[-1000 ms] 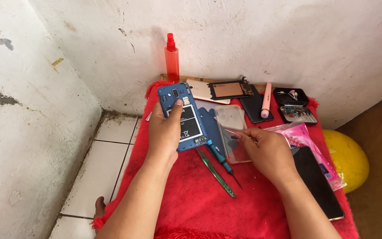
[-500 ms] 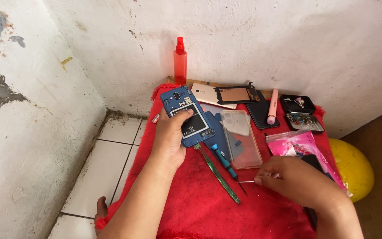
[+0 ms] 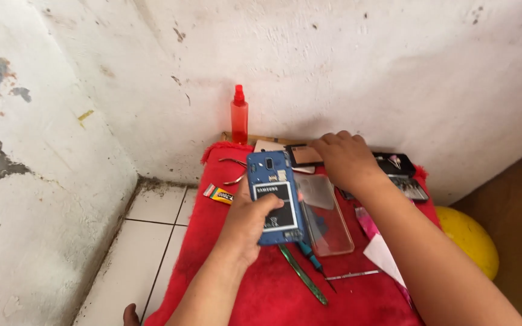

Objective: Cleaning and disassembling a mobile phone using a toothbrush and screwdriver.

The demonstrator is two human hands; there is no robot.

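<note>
My left hand holds a blue phone with its back cover off and the black battery showing, thumb across the battery. It is lifted a little above the red cloth. My right hand reaches to the far edge of the cloth and rests on a dark phone part near the wall; whether the fingers grip it I cannot tell. A clear phone case lies between the two hands. Thin metal tweezers lie on the cloth near my right forearm.
A red spray bottle stands against the white wall. A green-handled tool and a blue screwdriver lie below the phone. Pliers, a small glue tube, more phone parts, a yellow ball at right, tiled floor at left.
My right hand let go of the tweezers, which now lie on the cloth, and moved up to the parts by the wall. The left hand kept the phone.
</note>
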